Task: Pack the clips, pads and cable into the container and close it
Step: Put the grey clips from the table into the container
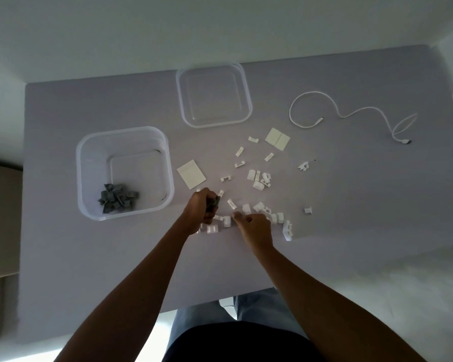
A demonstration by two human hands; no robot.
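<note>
A clear plastic container (89, 163) stands at the left with several grey clips (118, 201) heaped in its near corner. Its clear lid (246, 100) lies flat farther back. Many white clips (259, 178) are scattered over the middle of the table. Two pale square pads lie among them, one pad (191, 174) beside the container and another pad (277, 139) farther right. A white cable (335, 108) curls at the back right. My left hand (200, 210) is closed around grey clips just right of the container. My right hand (254, 227) pinches a white clip in the near pile.
The grey table (89, 270) ends close to my body, and its right edge runs near the cable. A cardboard box (0, 218) stands on the floor to the left. A single white clip (308, 210) lies apart at the right.
</note>
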